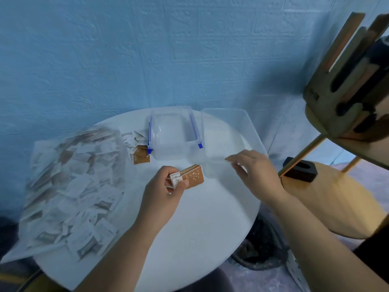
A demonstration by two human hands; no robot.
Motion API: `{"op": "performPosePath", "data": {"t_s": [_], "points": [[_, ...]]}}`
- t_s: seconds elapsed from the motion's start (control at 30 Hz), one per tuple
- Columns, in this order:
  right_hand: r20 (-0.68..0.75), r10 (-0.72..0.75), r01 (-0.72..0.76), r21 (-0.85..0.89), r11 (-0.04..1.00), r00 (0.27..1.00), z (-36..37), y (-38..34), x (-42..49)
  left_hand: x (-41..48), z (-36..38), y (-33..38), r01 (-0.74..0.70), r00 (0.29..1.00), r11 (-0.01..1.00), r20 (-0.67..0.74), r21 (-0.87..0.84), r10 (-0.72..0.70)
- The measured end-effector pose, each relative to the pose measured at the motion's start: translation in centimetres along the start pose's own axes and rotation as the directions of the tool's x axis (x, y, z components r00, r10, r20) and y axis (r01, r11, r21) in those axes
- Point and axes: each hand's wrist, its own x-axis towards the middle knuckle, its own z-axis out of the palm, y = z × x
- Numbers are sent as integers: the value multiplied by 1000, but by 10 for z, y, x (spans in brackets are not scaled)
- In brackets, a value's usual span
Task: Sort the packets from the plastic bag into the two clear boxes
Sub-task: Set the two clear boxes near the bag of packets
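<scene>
The left hand (166, 186) grips a small stack of tan packets (192, 175) by one short end, thumb on top, just above a round white table (200, 228). The right hand (254, 171) hovers with fingers loosely spread, holding nothing, at the near rim of a latchless clear box (250, 127); whether it touches is unclear. Beside that stands a clear box with blue latches (176, 154); neither shows packets inside. Further left, loose packets (139, 144) spill from a plastic bag (71, 186) full of white and tan sachets. The packets seem light, thin and slick, so a stack may fan apart. Pinching across the flat faces near the middle should keep them together.
</scene>
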Motion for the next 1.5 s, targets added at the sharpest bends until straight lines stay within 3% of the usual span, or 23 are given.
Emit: {"op": "performPosePath", "data": {"t_s": [0.17, 0.27, 0.37, 0.47, 0.63, 0.73, 0.8, 0.87, 0.97, 1.03, 1.2, 1.4, 1.5], "points": [[55, 9, -11, 41, 999, 998, -20, -22, -37, -7, 4, 17, -38, 999, 992, -28, -119, 34], [140, 118, -142, 178, 974, 983, -41, -37, -41, -9, 3, 27, -102, 994, 982, 14, -159, 106], [189, 200, -263, 412, 873, 961, -57, -51, -34, -8, -1, 38, -179, 982, 969, 31, -170, 187], [271, 204, -334, 638, 693, 941, -63, -64, -20, -7, 1, 50, -249, 962, 953, 67, -175, 264], [352, 186, -391, 718, 575, 918, -62, -63, -8, -3, 17, 55, -258, 949, 951, 138, -168, 282], [374, 176, -396, 668, 630, 911, -64, -53, -5, -3, 25, 49, -210, 960, 961, 148, -178, 237], [312, 249, -397, 647, 651, 917, -65, -41, 1, 2, 32, 40, -175, 980, 973, 64, -152, 186], [236, 353, -421, 612, 670, 905, -61, -30, 7, 10, 37, 33, -48, 999, 991, -10, -126, 47], [253, 363, -442, 508, 739, 897, -50, -24, 7, 22, 45, 32, 199, 978, 963, 100, -181, -183], [270, 351, -439, 444, 781, 897, -44, -24, 4, 25, 49, 36, 280, 956, 927, 163, -250, -245], [279, 342, -431, 383, 817, 897, -45, -26, -9, 10, 46, 38, 309, 951, 853, 145, -420, -273], [415, 200, -356, 343, 869, 887, -41, -43, -24, -24, 40, 36, 321, 947, 755, 167, -572, -276], [362, 215, -341, 332, 880, 907, -31, -50, -26, -34, 41, 32, 296, 952, 746, 118, -597, -283]]}}
